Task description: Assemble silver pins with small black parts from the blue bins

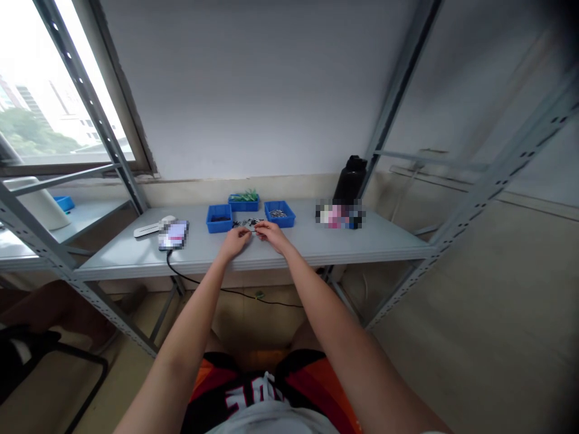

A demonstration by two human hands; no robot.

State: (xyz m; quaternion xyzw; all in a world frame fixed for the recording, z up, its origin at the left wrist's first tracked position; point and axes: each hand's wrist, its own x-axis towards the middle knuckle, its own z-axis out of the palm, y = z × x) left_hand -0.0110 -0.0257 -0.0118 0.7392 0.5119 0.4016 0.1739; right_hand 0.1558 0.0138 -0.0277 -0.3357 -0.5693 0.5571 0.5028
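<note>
Over the grey tabletop (307, 241), my left hand (235, 242) and my right hand (271, 234) come close together with their fingers pinched. Something small and thin shows between the fingertips, too small to name. Just behind the fingers lies a loose pile of small dark and metallic parts (246, 222). Around it stand three blue bins: the left bin (219, 227) holds dark pieces, the back bin (244, 206) holds green pieces, and the right bin (286, 222) holds small silvery metal parts.
A phone (174, 235) with a black cable (192, 279) and a white device (147, 230) lie at left. A black bottle (350, 181) stands at the back right beside a blurred pink item (335, 216). Metal shelf posts (402, 90) frame both sides. Someone's leg (58, 307) shows at lower left.
</note>
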